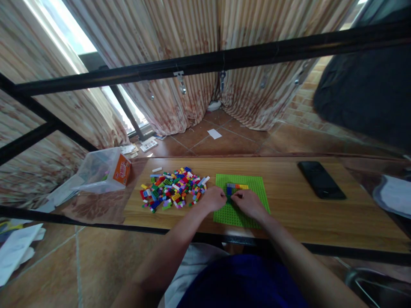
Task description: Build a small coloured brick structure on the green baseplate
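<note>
On the wooden table lies a green studded baseplate [240,219]. Near its top stands a short row of building bricks [238,186] in grey, orange and yellow, with a blue brick [229,191] at its left end. Over the plate's left edge is my left hand [214,199], its fingers curled closed. My right hand [250,202] rests over the plate just below the row, thumb and finger pinched close to the blue brick. Whatever either hand has between its fingertips is too small or hidden to make out. Left of my left hand spreads a pile of loose, many-coloured bricks [175,188].
A black phone [321,179] lies on the right of the table. Beyond the table's left end sits a clear plastic box [101,169] with an orange label. A black metal bar [205,62] crosses above the table's far side, in front of curtains.
</note>
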`<state>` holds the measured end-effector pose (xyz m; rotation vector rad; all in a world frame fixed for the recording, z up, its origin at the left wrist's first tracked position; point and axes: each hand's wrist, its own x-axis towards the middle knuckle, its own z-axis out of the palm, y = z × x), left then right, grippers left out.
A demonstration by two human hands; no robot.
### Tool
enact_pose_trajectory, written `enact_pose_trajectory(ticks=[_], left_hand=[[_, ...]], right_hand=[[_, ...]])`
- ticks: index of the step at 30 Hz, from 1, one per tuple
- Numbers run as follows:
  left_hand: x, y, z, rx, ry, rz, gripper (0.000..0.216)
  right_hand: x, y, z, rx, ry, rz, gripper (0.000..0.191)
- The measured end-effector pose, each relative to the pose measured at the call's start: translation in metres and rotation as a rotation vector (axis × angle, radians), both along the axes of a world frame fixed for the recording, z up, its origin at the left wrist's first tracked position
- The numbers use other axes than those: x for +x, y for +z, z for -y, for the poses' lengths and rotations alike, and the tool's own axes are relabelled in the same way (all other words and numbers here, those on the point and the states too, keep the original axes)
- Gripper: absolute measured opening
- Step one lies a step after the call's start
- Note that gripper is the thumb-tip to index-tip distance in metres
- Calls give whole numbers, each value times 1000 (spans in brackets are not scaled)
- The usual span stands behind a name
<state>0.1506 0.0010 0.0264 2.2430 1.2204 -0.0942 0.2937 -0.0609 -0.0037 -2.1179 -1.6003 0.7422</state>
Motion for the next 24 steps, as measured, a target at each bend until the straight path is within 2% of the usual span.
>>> enact_pose_trajectory(ticks=[15,24], left_hand=[[4,-9,-7,-75,2,38,22],[5,-7,-10,-114,-2,53,24]], right_hand=[[3,0,-2,-62,-35,-40,21],[6,3,-5,-160,-46,-201,24]])
